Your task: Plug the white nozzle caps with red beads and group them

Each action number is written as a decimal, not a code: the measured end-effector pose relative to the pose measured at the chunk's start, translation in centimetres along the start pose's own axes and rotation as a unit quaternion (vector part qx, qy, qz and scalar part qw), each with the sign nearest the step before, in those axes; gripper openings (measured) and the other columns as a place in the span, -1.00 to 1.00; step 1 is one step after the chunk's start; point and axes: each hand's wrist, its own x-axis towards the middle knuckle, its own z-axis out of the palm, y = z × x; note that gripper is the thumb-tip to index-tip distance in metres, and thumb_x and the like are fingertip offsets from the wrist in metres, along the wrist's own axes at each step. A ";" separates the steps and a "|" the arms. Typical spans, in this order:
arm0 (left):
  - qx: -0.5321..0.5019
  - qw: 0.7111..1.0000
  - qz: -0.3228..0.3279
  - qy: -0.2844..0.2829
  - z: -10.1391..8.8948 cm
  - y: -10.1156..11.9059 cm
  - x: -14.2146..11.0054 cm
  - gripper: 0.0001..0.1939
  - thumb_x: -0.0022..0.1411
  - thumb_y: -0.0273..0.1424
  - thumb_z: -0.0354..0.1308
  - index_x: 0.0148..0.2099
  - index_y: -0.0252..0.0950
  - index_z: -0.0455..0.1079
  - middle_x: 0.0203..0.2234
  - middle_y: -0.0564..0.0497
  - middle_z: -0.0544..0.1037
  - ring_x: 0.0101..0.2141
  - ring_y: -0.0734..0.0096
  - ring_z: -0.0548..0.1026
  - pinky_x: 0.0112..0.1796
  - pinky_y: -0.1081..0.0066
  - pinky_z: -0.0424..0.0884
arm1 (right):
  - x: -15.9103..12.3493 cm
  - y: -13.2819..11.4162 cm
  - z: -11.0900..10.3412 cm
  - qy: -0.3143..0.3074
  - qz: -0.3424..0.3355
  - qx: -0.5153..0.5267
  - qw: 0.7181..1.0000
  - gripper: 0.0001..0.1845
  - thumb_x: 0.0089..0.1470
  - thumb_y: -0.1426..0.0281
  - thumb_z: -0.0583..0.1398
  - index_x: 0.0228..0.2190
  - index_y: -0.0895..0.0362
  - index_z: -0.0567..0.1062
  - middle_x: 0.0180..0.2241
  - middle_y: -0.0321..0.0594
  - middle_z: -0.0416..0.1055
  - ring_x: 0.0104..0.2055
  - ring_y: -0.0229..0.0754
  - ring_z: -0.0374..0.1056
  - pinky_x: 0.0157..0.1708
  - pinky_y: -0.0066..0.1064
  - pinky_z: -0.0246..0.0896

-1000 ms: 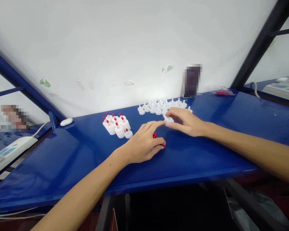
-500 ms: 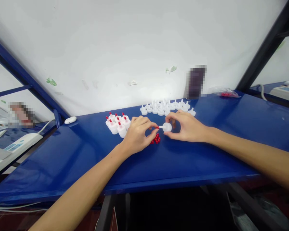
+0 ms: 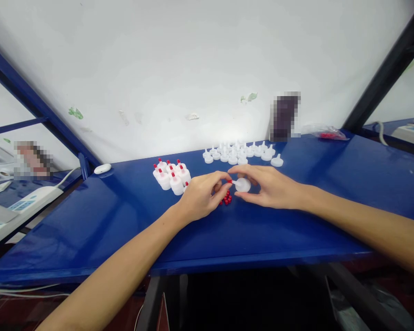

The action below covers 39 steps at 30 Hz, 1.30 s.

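Note:
My left hand [image 3: 204,196] pinches a small red tip cap [image 3: 230,181] between thumb and index finger. The cap sits at the end of the spout of a white nozzle lid [image 3: 243,185], which lies on its side with its spout to the left. My right hand [image 3: 274,186] curves round that lid, thumb in front and fingers behind; the exact contact is partly hidden. Just below my left fingertips is a small pile of loose red tip caps [image 3: 227,199]. Left of my left hand stand several white nozzle lids with red tips [image 3: 175,185], closely grouped.
Toward the wall, several white nozzle lids without red tips [image 3: 232,158] stand on the blue table [image 3: 262,234]. A blurred dark upright object [image 3: 284,117] leans there. A clear bag with red pieces [image 3: 329,134] lies right; a white oval case [image 3: 102,168] lies left.
My left hand has gone from the table near the red caps to the nozzle lid's spout, carrying one cap. My right hand has brought the lid slightly nearer and turned its spout left.

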 end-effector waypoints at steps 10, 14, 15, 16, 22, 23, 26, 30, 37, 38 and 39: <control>0.041 0.996 0.074 -0.031 -0.6 0.1 0.3 -0.82 0.48 -0.39 -0.01 -0.04 -0.28 0.41 -0.31 -0.04 0.52 -0.33 0.43 0.48 -0.28 0.40 0.44 | 0.0 0.0 0.3 -0.023 0.004 0.026 0.999 -0.34 0.20 0.17 0.23 0.26 0.03 0.21 -0.17 -0.13 0.52 -0.15 0.01 0.49 -0.12 -0.11 0.42; 0.041 0.995 0.076 -0.041 -0.8 0.0 0.3 -0.73 0.49 -0.41 -0.06 0.10 -0.28 0.41 -0.25 -0.07 0.52 -0.28 0.40 0.49 -0.23 0.38 0.45 | -0.1 0.1 0.5 -0.014 0.013 0.039 0.999 -0.25 0.19 0.21 0.23 0.32 0.04 0.12 -0.22 -0.17 0.47 -0.25 -0.06 0.45 -0.20 -0.18 0.40; 0.043 0.995 0.075 -0.053 -0.8 -0.1 0.2 -0.69 0.50 -0.42 -0.09 0.16 -0.28 0.38 -0.26 -0.06 0.53 -0.29 0.40 0.49 -0.23 0.38 0.45 | -0.2 0.0 0.5 -0.009 0.019 0.041 0.999 -0.23 0.19 0.23 0.23 0.33 0.04 0.10 -0.23 -0.18 0.46 -0.27 -0.07 0.44 -0.22 -0.20 0.40; 0.045 0.994 0.072 -0.069 -0.9 -0.1 0.2 -0.65 0.51 -0.43 -0.11 0.22 -0.27 0.33 -0.28 -0.04 0.54 -0.31 0.40 0.50 -0.24 0.38 0.45 | -0.1 0.0 0.4 -0.005 0.026 0.043 0.999 -0.21 0.18 0.25 0.23 0.34 0.04 0.07 -0.24 -0.20 0.44 -0.29 -0.09 0.42 -0.25 -0.22 0.39; 0.025 0.993 0.049 -0.107 -1.1 0.2 0.2 -0.51 0.51 -0.36 -0.14 0.42 -0.27 0.05 -0.29 0.00 0.61 -0.42 0.43 0.51 -0.30 0.41 0.45 | 0.0 -0.2 0.3 0.005 0.045 0.045 0.998 -0.22 0.21 0.27 0.18 0.36 0.04 0.03 -0.22 -0.18 0.46 -0.38 -0.11 0.35 -0.30 -0.22 0.33; 0.019 0.994 0.048 -0.095 -1.1 0.2 0.2 -0.52 0.50 -0.36 -0.12 0.40 -0.28 0.07 -0.30 0.01 0.62 -0.45 0.45 0.50 -0.32 0.42 0.44 | 0.0 -0.2 0.3 0.009 0.039 0.042 0.998 -0.26 0.22 0.26 0.16 0.35 0.04 0.07 -0.15 -0.13 0.47 -0.32 -0.09 0.38 -0.25 -0.20 0.33; 0.011 0.998 0.061 -0.025 -1.3 0.5 0.2 -0.62 0.48 -0.40 -0.09 0.27 -0.29 0.24 -0.31 0.01 0.63 -0.54 0.52 0.45 -0.37 0.46 0.41 | 0.1 -0.3 0.3 0.037 0.022 0.030 0.999 -0.51 0.25 0.26 0.13 0.18 0.05 0.27 -0.03 -0.08 0.46 -0.17 -0.03 0.40 -0.14 -0.19 0.30; 0.037 0.993 0.098 0.054 -1.6 0.7 0.2 -0.76 0.45 -0.45 -0.05 0.03 -0.29 0.41 -0.45 0.08 0.58 -0.59 0.57 0.39 -0.44 0.49 0.34 | 0.2 -0.4 0.2 0.084 0.049 0.021 0.995 -0.81 0.20 0.28 0.17 -0.18 0.06 0.29 -0.39 -0.30 0.36 -0.44 -0.19 0.25 -0.38 -0.33 0.16; 0.042 0.988 0.139 0.052 -1.5 0.5 0.5 -0.82 0.40 -0.52 -0.02 -0.10 -0.33 0.41 -0.55 0.13 0.50 -0.61 0.61 0.38 -0.51 0.53 0.26 | -0.1 0.2 0.4 0.102 0.065 0.060 0.991 -0.75 0.21 0.28 0.16 -0.27 0.03 0.13 -0.47 -0.40 0.24 -0.55 -0.27 0.14 -0.50 -0.38 0.04; 0.042 0.988 0.138 0.047 -1.5 0.5 0.5 -0.83 0.40 -0.52 -0.02 -0.10 -0.33 0.41 -0.54 0.12 0.51 -0.60 0.60 0.38 -0.51 0.53 0.26 | -0.1 0.2 0.4 0.107 0.070 0.063 0.990 -0.75 0.22 0.28 0.16 -0.26 0.02 0.13 -0.46 -0.39 0.25 -0.55 -0.27 0.14 -0.51 -0.37 0.05; 0.044 0.989 0.136 0.042 -1.5 0.5 0.5 -0.83 0.40 -0.52 -0.02 -0.10 -0.33 0.41 -0.54 0.12 0.52 -0.60 0.60 0.39 -0.52 0.53 0.26 | -0.2 0.3 0.4 0.114 0.075 0.063 0.989 -0.75 0.21 0.29 0.16 -0.25 0.02 0.13 -0.45 -0.38 0.25 -0.56 -0.27 0.14 -0.52 -0.37 0.04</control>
